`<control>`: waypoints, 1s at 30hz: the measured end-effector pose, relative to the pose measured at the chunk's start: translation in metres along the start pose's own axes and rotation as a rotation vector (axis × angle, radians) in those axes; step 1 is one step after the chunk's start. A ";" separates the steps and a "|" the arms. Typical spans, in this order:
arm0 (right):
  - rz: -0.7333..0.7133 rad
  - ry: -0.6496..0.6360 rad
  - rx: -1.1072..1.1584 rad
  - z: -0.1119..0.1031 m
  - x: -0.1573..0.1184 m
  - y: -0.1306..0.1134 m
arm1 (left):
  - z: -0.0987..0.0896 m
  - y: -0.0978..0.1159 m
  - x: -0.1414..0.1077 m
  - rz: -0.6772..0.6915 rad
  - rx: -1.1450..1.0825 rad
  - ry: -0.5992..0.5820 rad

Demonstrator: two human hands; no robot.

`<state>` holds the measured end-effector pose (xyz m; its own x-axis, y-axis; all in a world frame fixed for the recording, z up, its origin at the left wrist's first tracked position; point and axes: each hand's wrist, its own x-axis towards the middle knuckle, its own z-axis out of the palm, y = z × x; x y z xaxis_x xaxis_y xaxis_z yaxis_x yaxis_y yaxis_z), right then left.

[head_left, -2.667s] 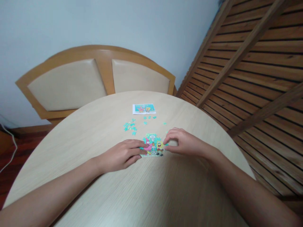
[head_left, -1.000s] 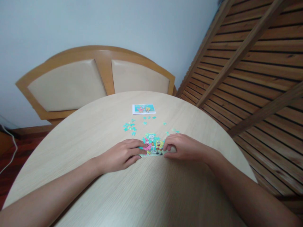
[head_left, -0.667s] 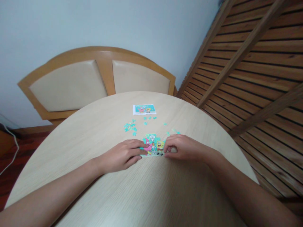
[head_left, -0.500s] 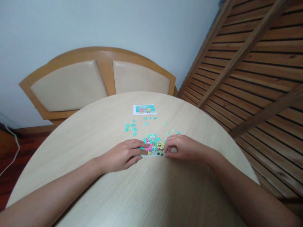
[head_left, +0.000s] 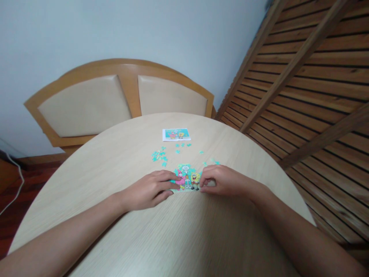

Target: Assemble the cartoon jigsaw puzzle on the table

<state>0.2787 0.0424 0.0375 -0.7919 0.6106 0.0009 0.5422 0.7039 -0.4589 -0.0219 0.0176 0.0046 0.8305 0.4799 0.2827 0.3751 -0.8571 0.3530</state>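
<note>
- Your left hand (head_left: 151,190) lies released, with fingers on the jigsaw puzzle (head_left: 187,181).
- Your right hand (head_left: 223,180) curls beside it; I cannot tell if it grasps anything.

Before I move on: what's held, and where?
Left hand: no grip, fingers on the left part of the flat turquoise cartoon jigsaw. Right hand: curled at the jigsaw's right edge; whether it pinches anything cannot be told.

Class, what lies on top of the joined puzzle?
On the puzzle lie fingers of the left hand, hiding print beneath; the right hand blocks view of its right edge.
</note>
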 end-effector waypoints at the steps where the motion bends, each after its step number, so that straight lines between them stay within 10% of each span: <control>1: -0.005 -0.001 0.000 0.000 0.000 0.001 | 0.000 0.000 0.000 0.000 0.002 -0.002; 30: -0.042 0.002 0.011 0.003 0.004 0.002 | -0.002 0.000 0.003 -0.105 0.052 0.075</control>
<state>0.2756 0.0447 0.0341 -0.8134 0.5812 0.0218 0.5055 0.7250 -0.4678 -0.0201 0.0190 0.0073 0.7528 0.5788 0.3136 0.4812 -0.8089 0.3378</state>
